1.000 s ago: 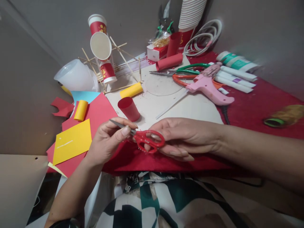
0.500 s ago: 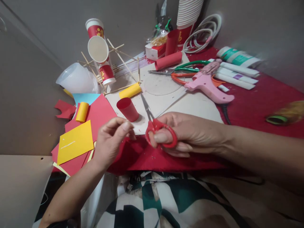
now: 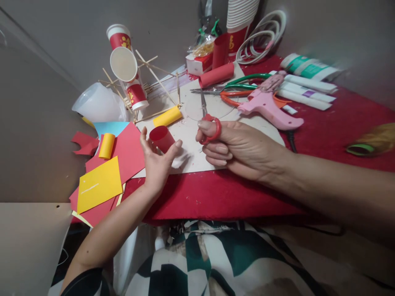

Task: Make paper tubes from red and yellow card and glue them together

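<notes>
My right hand (image 3: 234, 146) grips small red-handled scissors (image 3: 207, 121), thumb through one loop, blades pointing away over the pale cardboard sheet (image 3: 247, 137). My left hand (image 3: 157, 160) reaches palm-up around a short red paper tube (image 3: 162, 137) standing on that sheet. Its thumb and fingers are spread on either side of the tube and touch or nearly touch it. A yellow paper tube (image 3: 168, 116) lies just behind.
Red, yellow and blue paper sheets (image 3: 101, 181) lie at the left with another yellow roll (image 3: 106, 145). A stick-and-paper-cup structure (image 3: 129, 78) stands behind. A pink glue gun (image 3: 268, 109), larger scissors (image 3: 237, 88), glue tubes (image 3: 308, 88) and stacked cups (image 3: 239, 20) lie at the back right on the red cloth.
My left hand let go of the scissor blades and moved forward to the red tube, opening. My right hand turned the scissors to point away and carried them forward over the cardboard.
</notes>
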